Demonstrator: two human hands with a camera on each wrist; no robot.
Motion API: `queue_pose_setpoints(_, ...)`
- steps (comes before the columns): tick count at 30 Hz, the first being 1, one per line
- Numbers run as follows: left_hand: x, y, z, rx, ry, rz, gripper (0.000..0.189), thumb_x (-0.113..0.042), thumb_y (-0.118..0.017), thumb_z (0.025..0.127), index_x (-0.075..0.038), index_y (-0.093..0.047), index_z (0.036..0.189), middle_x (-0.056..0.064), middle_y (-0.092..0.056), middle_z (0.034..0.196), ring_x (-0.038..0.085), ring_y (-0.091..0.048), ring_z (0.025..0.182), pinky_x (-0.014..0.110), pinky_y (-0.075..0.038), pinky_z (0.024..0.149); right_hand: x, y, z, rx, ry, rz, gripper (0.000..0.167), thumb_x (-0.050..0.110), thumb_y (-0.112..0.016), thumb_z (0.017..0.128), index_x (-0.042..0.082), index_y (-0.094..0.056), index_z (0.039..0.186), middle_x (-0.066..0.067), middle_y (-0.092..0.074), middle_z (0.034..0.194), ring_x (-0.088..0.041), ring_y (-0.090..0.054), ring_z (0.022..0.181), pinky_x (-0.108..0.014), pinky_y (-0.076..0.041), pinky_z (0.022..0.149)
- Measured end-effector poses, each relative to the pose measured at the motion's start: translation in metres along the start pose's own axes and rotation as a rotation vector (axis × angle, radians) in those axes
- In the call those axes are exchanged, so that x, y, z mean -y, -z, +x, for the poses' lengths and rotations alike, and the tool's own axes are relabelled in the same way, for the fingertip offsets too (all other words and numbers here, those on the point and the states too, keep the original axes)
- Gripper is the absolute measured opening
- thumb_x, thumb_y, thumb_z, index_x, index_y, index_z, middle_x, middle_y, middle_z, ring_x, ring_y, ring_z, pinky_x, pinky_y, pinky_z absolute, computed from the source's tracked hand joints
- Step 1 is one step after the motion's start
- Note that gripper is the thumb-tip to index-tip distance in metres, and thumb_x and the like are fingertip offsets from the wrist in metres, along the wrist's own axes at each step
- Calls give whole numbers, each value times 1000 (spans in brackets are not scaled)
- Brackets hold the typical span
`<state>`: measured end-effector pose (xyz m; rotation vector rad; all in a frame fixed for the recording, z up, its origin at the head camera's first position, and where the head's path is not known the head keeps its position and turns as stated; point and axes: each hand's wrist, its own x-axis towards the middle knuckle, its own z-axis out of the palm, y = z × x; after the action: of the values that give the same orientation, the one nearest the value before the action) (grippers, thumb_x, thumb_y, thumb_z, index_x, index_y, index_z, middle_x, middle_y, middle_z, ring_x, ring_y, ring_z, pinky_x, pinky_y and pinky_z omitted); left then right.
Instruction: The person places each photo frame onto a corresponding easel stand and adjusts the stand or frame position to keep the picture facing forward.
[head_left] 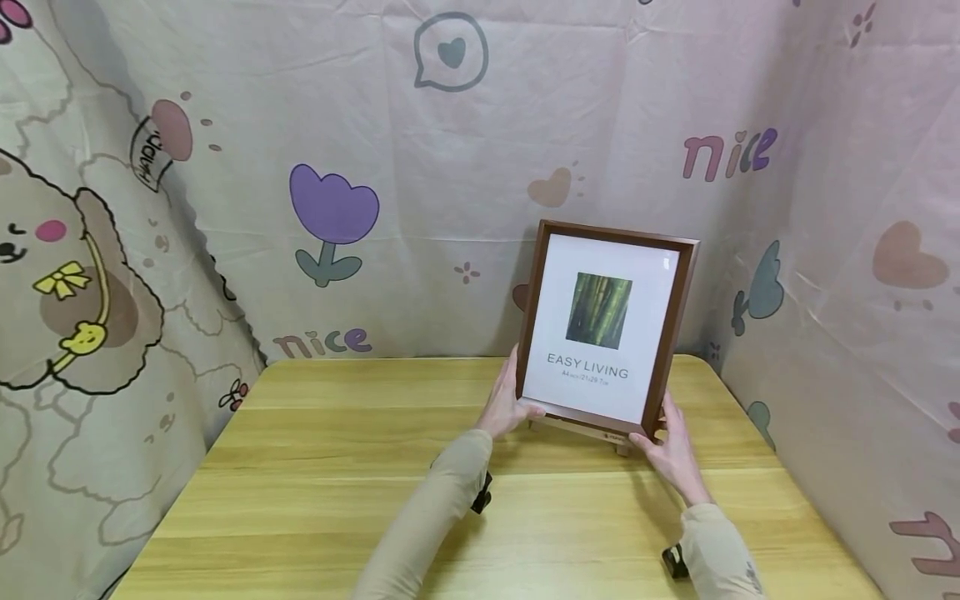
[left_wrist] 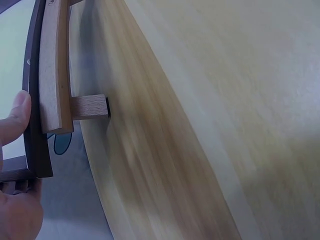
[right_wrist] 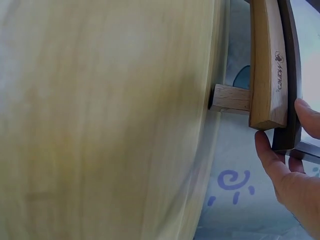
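a left hand (head_left: 508,405) and right hand (head_left: 672,447) pinch a brown picture frame (head_left: 606,325) at its eight and five o'clock corners, by a wooden stand (head_left: 579,430) at one o'clock on the desk (head_left: 352,475).

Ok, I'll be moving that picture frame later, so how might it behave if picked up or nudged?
The picture frame is probably stiff, judging by its straight brown border. A glossy highlight suggests a slick, perhaps breakable front. With the left hand and right hand holding its lower part, it could tip if pushed up high.

Wooden stand (left_wrist: 54,70) on wood-grain table (head_left: 337,475)
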<state>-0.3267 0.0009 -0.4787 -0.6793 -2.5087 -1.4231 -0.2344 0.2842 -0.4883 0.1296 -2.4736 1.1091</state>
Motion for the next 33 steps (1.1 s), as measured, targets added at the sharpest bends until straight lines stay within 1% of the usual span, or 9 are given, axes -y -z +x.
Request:
queue_pose_setpoints(3, 0, -1, 1, 5, 10, -9, 130, -7, -92, 68, -16, -4, 163, 17, -30, 164, 36, -37, 147, 50, -32, 123, 0, 0, 0, 11, -25, -12, 98, -7, -75, 82, 2, -16, 160, -30, -49, 122, -41, -57, 101, -34, -51, 83)
queue_pose_setpoints(7, 0, 0, 1, 11, 20, -24, 130, -6, -91, 69, -16, -3, 163, 18, -30, 163, 37, -37, 147, 52, -32, 123, 1, 0, 1, 36, -67, -1, 100, -6, -73, 84, 2, -10, 161, -32, -47, 125, -44, -57, 103, -46, -52, 88)
queue_pose_setpoints(10, 1, -1, 1, 11, 31, -26, 128, -7, -91, 69, -14, -4, 163, 18, -29, 164, 38, -36, 148, 52, -31, 123, 2, 1, 2, 69, -116, 11, 98, -3, -71, 87, 1, -7, 161, -33, -44, 130, -47, -54, 110, -57, -47, 98)
queue_pose_setpoints(12, 4, -2, 0, 14, 43, -24, 125, -9, -90, 71, -12, -6, 163, 18, -27, 165, 38, -34, 149, 53, -30, 124, 3, 2, 1, 99, -165, 13, 92, 1, -70, 90, -1, -10, 160, -33, -41, 133, -47, -50, 116, -61, -44, 102)
queue_pose_setpoints(16, 9, -4, -4, 28, 69, -29, 108, -14, -88, 77, -4, -19, 160, 20, -35, 161, 38, -38, 147, 53, -32, 123, 5, 3, 1, 166, -249, -18, 70, 16, -69, 94, -8, -31, 147, -35, -43, 134, -48, -46, 123, -61, -42, 105)
queue_pose_setpoints(20, 14, -4, -8, 55, 125, -68, 94, -20, -84, 82, -3, -29, 156, 21, -45, 154, 38, -44, 143, 51, -35, 121, 5, 3, 2, 203, -262, -26, 64, 23, -69, 95, -10, -36, 140, -37, -52, 129, -49, -53, 121, -58, -47, 103)
queue_pose_setpoints(24, 14, -4, -11, 78, 190, -119, 93, -25, -82, 85, -8, -26, 158, 21, -43, 156, 38, -41, 145, 53, -33, 122, 5, 2, 3, 206, -256, -6, 66, 21, -69, 96, -9, -33, 142, -37, -55, 127, -48, -58, 118, -56, -50, 102)
queue_pose_setpoints(28, 14, -4, -11, 81, 208, -127, 94, -26, -81, 86, -10, -24, 158, 22, -43, 156, 39, -40, 146, 54, -33, 122, 5, 1, 3, 203, -256, 8, 66, 18, -69, 96, -8, -31, 143, -37, -54, 129, -48, -57, 119, -56, -49, 104)
queue_pose_setpoints(33, 15, -6, -11, 85, 223, -96, 97, -29, -81, 86, -9, -21, 160, 23, -41, 158, 39, -39, 147, 53, -33, 122, 4, -1, 3, 181, -264, -1, 61, 14, -68, 96, -7, -33, 141, -36, -57, 126, -46, -60, 116, -52, -49, 101)
